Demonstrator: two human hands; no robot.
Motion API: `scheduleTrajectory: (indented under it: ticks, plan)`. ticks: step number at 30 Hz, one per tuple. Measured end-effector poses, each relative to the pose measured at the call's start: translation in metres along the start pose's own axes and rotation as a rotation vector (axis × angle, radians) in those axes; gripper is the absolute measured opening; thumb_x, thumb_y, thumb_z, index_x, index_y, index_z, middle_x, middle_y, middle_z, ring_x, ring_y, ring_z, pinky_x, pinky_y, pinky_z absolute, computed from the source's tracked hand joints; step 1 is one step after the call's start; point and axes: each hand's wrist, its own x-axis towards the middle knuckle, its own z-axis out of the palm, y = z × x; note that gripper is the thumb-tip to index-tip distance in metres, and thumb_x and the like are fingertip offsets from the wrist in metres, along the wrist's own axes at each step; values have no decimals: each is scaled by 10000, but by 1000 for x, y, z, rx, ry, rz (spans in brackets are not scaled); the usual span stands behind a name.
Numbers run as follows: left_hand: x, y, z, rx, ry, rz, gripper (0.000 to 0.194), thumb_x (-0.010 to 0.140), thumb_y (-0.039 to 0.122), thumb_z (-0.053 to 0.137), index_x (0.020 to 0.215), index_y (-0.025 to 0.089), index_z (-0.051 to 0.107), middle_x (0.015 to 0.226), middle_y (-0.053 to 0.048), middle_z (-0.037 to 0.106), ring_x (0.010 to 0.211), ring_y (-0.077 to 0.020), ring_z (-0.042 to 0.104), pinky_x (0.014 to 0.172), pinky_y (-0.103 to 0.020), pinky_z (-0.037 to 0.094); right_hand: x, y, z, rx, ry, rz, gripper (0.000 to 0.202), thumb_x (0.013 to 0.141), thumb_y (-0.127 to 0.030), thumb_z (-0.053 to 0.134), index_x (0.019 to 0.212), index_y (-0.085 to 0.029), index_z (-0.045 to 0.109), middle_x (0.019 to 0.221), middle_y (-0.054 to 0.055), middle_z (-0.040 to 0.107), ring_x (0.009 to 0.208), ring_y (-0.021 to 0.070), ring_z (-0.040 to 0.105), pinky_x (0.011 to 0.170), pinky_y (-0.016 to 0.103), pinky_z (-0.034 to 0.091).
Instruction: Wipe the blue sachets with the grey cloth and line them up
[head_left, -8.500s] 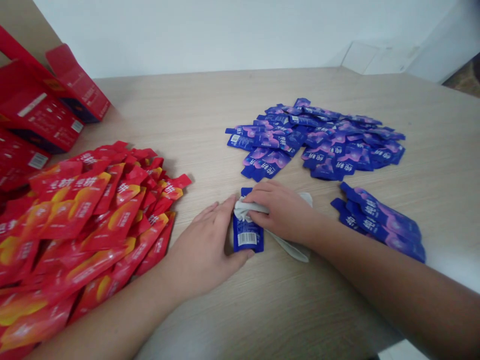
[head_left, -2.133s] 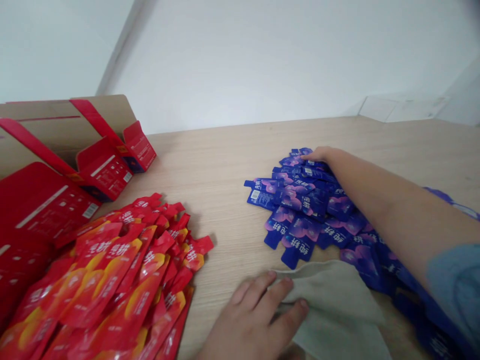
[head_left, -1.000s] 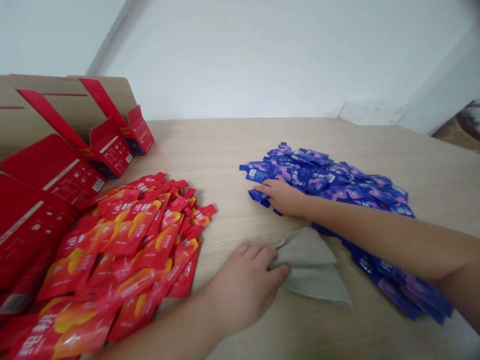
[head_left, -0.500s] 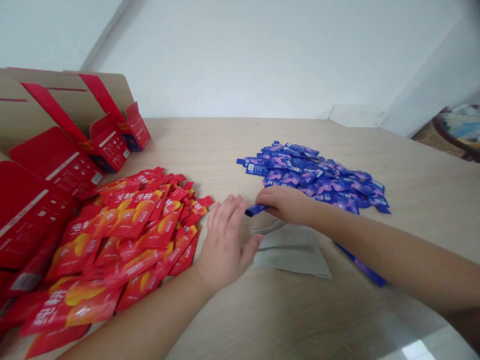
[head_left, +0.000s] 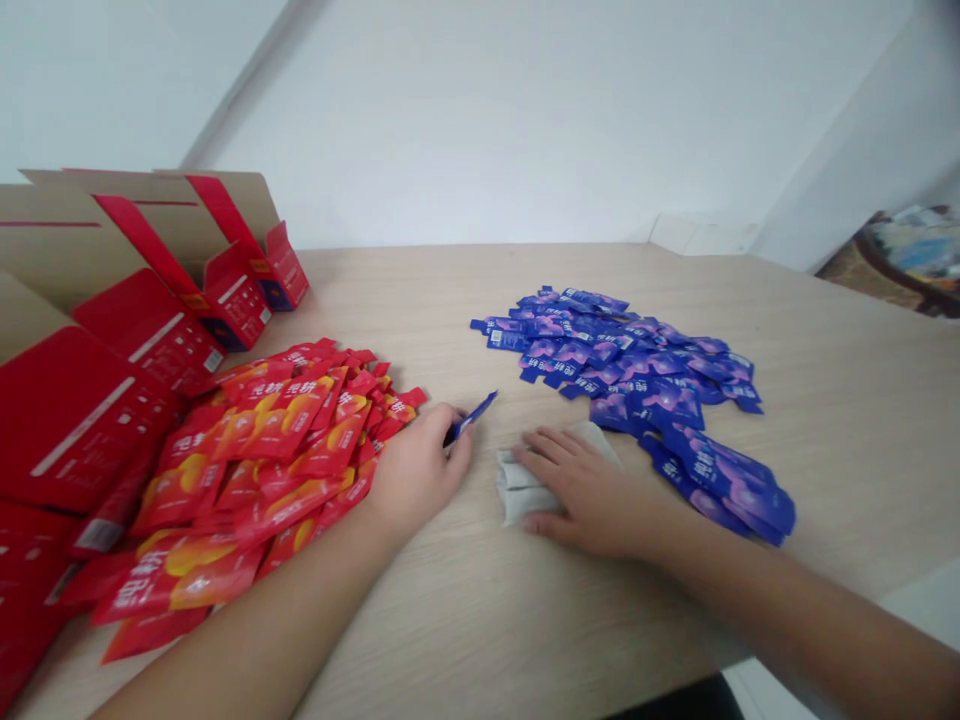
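My left hand is closed on a small blue sachet, whose narrow end sticks out past the fingers beside the red pile. My right hand lies with fingers spread on a folded grey-white cloth, partly covering it. Behind that hand spreads a heap of blue-purple sachets. Several more blue sachets lie at the right, just beyond my right forearm. Left of my left hand is a large heap of red-orange sachets.
Red cardboard boxes with raised flaps stand in a row along the left side. The wooden table meets a white wall at the back. A white flat object is at the back right, with a chair beyond.
The blue sachet has passed from my right hand to my left. My right hand has come down onto the cloth, which now looks more bunched. The view has shifted slightly.
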Motion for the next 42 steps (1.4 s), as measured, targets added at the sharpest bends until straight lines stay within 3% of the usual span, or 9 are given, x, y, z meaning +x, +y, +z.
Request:
scheduleTrajectory:
  ticks: [4,7,10,12,17,20,25,37,42]
  plan:
    - [1,5,-3,23,-173,199,177,988,209,625,1157,236,671,1192,-76,760,1093,-270,734,938,-394,576,12,16,-11,28,104,141,252,1019,-275,644,1250,-198,710,1254,154,733,1199,337,670,1067,490,497]
    - [-4,18,-4,18,-307,355,219,967,264,709,1185,239,701,1215,-79,765,1152,-298,710,1038,-440,549,26,32,-20,68,231,282,266,1070,-274,536,1289,-147,618,1148,186,737,1032,326,715,906,444,542]
    - [-11,31,-3,0,-379,419,587,870,626,832,1268,217,694,1275,-111,751,1177,-355,693,1063,-506,537,37,39,-20,134,329,292,271,1103,-342,484,1315,-186,552,1139,144,728,1013,299,719,887,421,550]
    - [-15,36,1,-14,-381,382,863,763,788,843,1351,185,656,1371,-156,712,1235,-396,668,1107,-560,501,41,37,-16,177,375,248,279,1084,-333,517,1333,-207,531,1246,143,696,1128,292,695,978,441,542]
    - [-13,32,19,-20,-365,204,1327,718,779,870,1668,68,276,1690,-306,402,1587,-468,376,1293,-645,262,35,23,-12,263,385,141,404,1057,-345,588,1429,-215,500,1409,156,636,1279,289,638,1099,477,505]
    - [-12,27,26,-46,-439,169,1299,763,731,850,1688,77,215,1739,-323,292,1636,-439,299,1340,-638,145,25,14,-20,374,191,29,331,1053,-346,635,1371,-260,607,1353,92,697,1222,256,674,1068,427,525]
    - [-13,27,24,-102,-465,164,1366,754,736,854,1707,96,113,1699,-308,391,1632,-402,328,1352,-623,136,19,2,-24,471,-81,-261,191,941,-215,785,1124,-269,769,1186,18,748,1168,210,678,1071,367,498]
    - [-13,25,21,-63,-471,122,1301,797,661,855,1723,124,115,1736,-269,342,1631,-393,331,1354,-636,191,38,13,-12,200,75,-66,207,969,-198,692,1155,-238,774,1105,76,718,1099,275,649,1018,459,531]
    - [-13,26,19,-38,-502,118,1293,810,669,835,1718,97,115,1741,-284,318,1639,-394,308,1355,-620,212,37,22,-3,197,239,-1,255,1009,-186,618,1251,-187,700,1371,147,664,1263,293,644,1105,490,531]
